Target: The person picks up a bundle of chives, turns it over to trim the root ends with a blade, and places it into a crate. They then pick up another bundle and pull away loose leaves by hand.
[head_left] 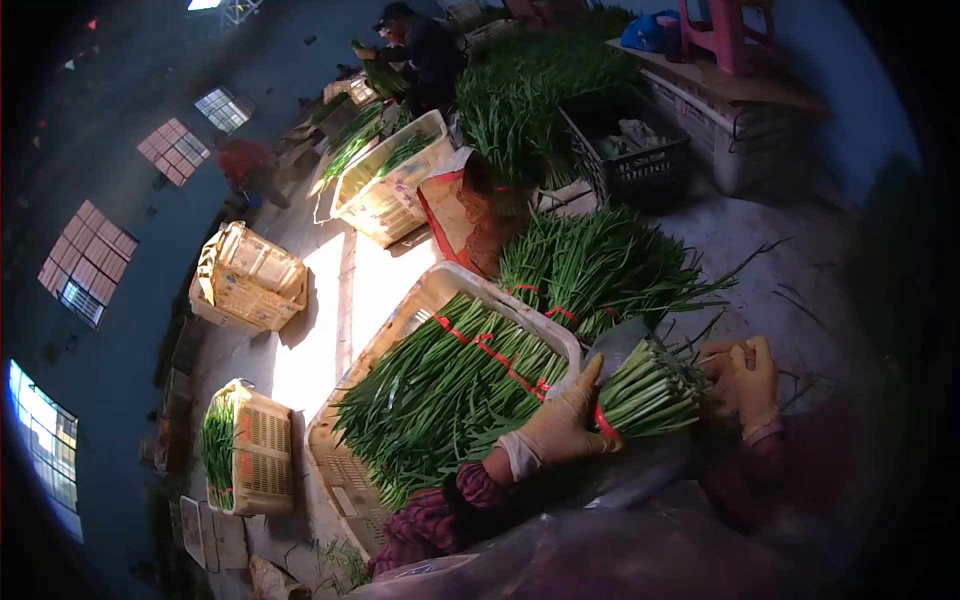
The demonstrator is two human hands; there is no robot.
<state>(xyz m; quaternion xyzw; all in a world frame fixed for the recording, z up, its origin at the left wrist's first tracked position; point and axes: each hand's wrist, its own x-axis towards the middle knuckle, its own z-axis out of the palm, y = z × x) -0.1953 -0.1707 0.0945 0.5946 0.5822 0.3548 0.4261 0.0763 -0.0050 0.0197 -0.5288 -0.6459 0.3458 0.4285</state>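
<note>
My left hand (562, 422), in a pale glove, is wrapped round a bundle of green stalks (652, 390) tied with a red band. The bundle's pale cut ends point right, towards my right hand (745, 380). That hand is also gloved, its fingers curled close to the cut ends; whether it holds anything is hard to make out. Just left of my left hand, a large pale crate (330, 440) holds several bundles with red ties (440, 385). More tied green bundles (600, 265) lie on the floor beyond the crate.
Pale crates (265, 455), (250, 280) stand at the left, and another crate (395, 190) is farther ahead. A black crate (640, 165) sits near a pink stool (725, 40) on a ledge. A person in dark clothes (425, 60) handles greens at the back; another in red (245, 165) bends at the left.
</note>
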